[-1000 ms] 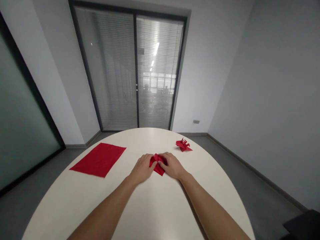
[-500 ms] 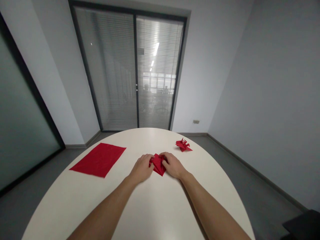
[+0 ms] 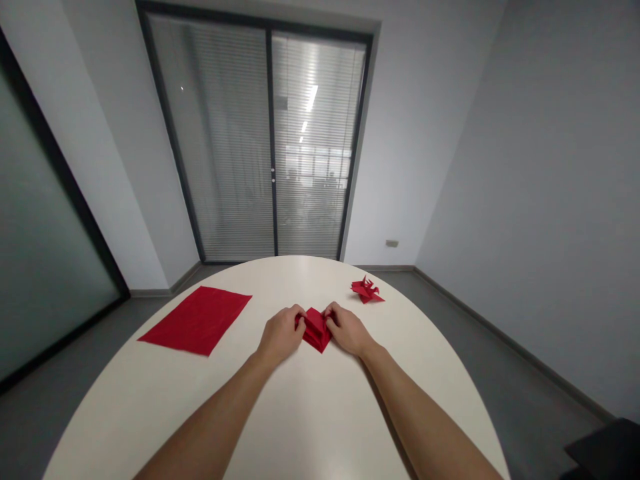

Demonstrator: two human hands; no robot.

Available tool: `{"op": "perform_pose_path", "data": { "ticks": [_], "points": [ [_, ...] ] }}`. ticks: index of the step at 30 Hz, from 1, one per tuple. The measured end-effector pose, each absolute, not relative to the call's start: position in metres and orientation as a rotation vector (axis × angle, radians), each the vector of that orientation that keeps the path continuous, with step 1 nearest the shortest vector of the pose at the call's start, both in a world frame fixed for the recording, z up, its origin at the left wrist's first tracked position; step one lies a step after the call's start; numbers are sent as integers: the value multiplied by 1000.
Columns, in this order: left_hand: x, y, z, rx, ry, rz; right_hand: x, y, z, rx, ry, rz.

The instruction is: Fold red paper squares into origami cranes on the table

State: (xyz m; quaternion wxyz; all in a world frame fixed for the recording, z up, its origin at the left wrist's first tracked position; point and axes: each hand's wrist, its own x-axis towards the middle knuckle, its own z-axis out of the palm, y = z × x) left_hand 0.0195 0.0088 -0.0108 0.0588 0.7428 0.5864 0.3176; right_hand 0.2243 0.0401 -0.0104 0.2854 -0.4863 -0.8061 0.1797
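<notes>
A small, partly folded piece of red paper (image 3: 315, 329) lies on the white round table (image 3: 310, 413) between my two hands. My left hand (image 3: 280, 335) pinches its left edge with curled fingers. My right hand (image 3: 347, 329) grips its right edge the same way. More of the paper's folded middle shows between the hands, pointing toward me.
A flat sheet of red paper (image 3: 197, 319) lies on the table to the left. A finished red folded figure (image 3: 367, 290) sits at the far right of the table. Beyond the table are glass doors with blinds (image 3: 270, 140); a dark object (image 3: 607, 450) is at the lower right.
Both hands have drawn slightly apart, from covering the paper to pinching its left and right edges, so more of the red folded piece shows between them.
</notes>
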Motion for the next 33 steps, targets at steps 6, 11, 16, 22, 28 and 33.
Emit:
{"op": "perform_pose_path", "data": {
  "ticks": [6, 11, 16, 22, 28, 33],
  "points": [
    [19, 8, -7, 2166, 1882, 993, 225, 42, -14, -1300, -2119, 498],
    [20, 9, -6, 2118, 1957, 973, 224, 41, -12, -1355, -2183, 405],
    [22, 8, -6, 2137, 1943, 979, 223, 39, -7, -1402, -2186, 305],
    [23, 6, -3, 2137, 1953, 959, 223, 39, -8, -1374, -2140, 324],
    [23, 6, -4, 2177, 1854, 955, 221, 39, -9, -1348, -2112, 367],
    [24, 2, -2, 2199, 1789, 970, 221, 37, -7, -1300, -2130, 387]
  ]
}}
